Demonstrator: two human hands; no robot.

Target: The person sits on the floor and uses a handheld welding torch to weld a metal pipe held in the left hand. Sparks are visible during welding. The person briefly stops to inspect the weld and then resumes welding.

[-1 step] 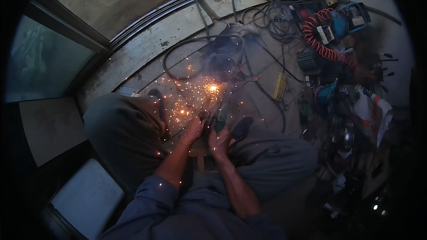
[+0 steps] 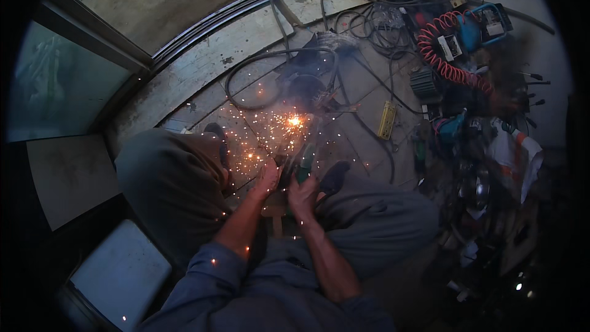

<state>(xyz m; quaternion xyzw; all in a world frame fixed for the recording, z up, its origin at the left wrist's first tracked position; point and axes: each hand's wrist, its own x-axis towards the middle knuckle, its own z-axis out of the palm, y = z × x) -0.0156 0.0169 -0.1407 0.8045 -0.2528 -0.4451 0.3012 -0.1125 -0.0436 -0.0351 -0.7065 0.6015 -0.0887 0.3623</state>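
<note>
My right hand (image 2: 302, 195) is closed round a tool with a green grip (image 2: 305, 164). The blur and dim light hide its exact kind. My left hand (image 2: 267, 178) is closed beside it, against a dark, narrow piece (image 2: 286, 172) that I cannot make out. Beyond both hands, an orange-white glow (image 2: 294, 121) burns low over the tiled floor. Small sparks (image 2: 250, 155) fly from it, mostly to the left and toward me. Haze veils the dark items just past the glow.
A black cable (image 2: 283, 53) loops across the floor ahead. To the right lie a yellow power strip (image 2: 386, 120), a red coiled hose (image 2: 440, 67) and a grey finned motor-like block (image 2: 424, 83). My knees flank the work. A pale panel (image 2: 123, 273) stands at the lower left.
The sparks have scattered into a different pattern, with some now lower over my left sleeve. Both hands and the green-gripped tool stay nearly in the same place.
</note>
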